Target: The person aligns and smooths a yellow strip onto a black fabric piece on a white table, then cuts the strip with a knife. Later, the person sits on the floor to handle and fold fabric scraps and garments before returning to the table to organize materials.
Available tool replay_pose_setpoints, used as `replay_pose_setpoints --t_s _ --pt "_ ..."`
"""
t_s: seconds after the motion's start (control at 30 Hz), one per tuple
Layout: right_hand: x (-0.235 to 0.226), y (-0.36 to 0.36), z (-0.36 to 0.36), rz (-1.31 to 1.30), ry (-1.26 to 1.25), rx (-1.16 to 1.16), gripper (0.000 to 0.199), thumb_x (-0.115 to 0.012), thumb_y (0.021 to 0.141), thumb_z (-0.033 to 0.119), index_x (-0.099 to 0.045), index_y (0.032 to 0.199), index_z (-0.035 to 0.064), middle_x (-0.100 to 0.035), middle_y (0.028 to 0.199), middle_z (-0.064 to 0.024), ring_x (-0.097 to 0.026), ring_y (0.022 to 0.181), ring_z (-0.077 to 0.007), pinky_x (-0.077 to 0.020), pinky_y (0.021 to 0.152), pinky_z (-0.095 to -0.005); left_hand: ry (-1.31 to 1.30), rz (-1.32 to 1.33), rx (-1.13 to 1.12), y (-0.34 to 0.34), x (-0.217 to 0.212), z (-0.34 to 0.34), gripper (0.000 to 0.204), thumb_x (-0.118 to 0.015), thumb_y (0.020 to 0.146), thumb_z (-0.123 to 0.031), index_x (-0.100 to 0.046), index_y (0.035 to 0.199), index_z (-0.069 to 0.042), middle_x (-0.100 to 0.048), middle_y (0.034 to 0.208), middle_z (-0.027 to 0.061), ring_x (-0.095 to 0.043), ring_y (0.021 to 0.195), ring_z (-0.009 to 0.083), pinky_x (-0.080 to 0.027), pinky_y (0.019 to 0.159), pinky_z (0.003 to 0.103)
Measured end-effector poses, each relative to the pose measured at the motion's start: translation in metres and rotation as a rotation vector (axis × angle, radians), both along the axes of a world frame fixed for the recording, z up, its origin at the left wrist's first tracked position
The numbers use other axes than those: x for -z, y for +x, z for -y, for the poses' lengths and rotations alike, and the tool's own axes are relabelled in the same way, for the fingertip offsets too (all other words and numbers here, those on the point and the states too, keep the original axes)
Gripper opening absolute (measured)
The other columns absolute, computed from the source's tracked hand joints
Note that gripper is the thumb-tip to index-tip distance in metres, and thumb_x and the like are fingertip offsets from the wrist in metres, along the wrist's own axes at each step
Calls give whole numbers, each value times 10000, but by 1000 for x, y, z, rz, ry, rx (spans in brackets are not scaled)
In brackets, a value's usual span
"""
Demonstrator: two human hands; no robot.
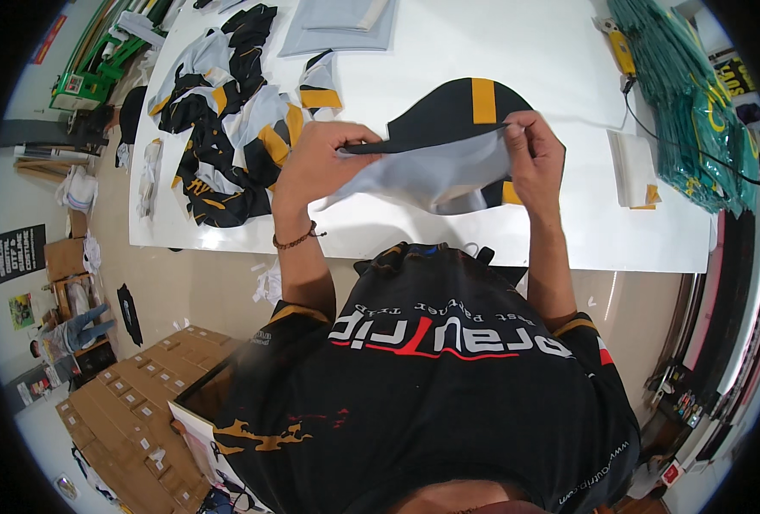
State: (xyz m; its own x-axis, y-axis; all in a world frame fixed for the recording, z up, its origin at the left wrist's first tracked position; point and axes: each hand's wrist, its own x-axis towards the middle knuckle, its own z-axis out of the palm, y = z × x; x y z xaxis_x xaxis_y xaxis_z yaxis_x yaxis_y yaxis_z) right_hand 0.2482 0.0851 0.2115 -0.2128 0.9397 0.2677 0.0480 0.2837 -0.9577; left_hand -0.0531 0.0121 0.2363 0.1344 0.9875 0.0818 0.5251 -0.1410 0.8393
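A cut fabric panel [435, 171], pale grey on the side that shows, is stretched between my two hands above the near part of the white table [448, 43]. Its dark upper edge is pinched at the left end by my left hand [324, 163]. At the right end my right hand [536, 158] grips the cloth between thumb and fingers. Just behind it shows black cloth [431, 107] with a yellow band; whether this is the same panel or another is unclear. More black and yellow peeks out below, near my right wrist.
A loose heap of black, grey and yellow fabric pieces [213, 171] covers the table's left side. Folded grey cloth [337, 26] lies at the back. To the right are a yellow corded tool [619, 47], bagged green garments [688, 103] and pale sheets [632, 167]. Cardboard boxes [131, 420] stand at lower left.
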Motion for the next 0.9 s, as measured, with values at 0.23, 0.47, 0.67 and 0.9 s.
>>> replay_pose_setpoints --t_s 0.23,0.47,0.67,0.9 --pt "-8 22 -11 175 -3 17 257 -797 888 200 -661 1027 33 -673 875 -9 -589 762 -88 -481 692 -259 108 394 -50 8 8 -20 283 -520 831 97 -669 1058 15 -669 882 3 -562 779 40 -441 712 192" --pt "15 14 3 105 265 -39 550 -904 738 239 -638 1168 23 -679 1011 -68 -654 886 -169 -512 742 -296 -51 905 -145 68 3 -30 365 -491 917 85 -586 1260 2 -707 1057 78 -670 914 108 -533 795 245" --pt "19 -25 41 -10 -49 -136 358 -781 878 137 -584 1131 -21 -713 922 -103 -694 803 -144 -563 654 -279 -189 1014 -114 103 -10 -36 456 -630 960 -15 -449 1379 -2 -664 1155 126 -671 981 158 -567 786 289" --pt "7 -22 27 -517 -262 -124 66 -584 1033 93 -563 997 42 -718 849 -119 -697 724 -154 -536 609 -285 67 476 106 111 35 -15 443 -800 830 -68 -523 1171 -10 -679 1036 94 -671 899 136 -571 782 309"
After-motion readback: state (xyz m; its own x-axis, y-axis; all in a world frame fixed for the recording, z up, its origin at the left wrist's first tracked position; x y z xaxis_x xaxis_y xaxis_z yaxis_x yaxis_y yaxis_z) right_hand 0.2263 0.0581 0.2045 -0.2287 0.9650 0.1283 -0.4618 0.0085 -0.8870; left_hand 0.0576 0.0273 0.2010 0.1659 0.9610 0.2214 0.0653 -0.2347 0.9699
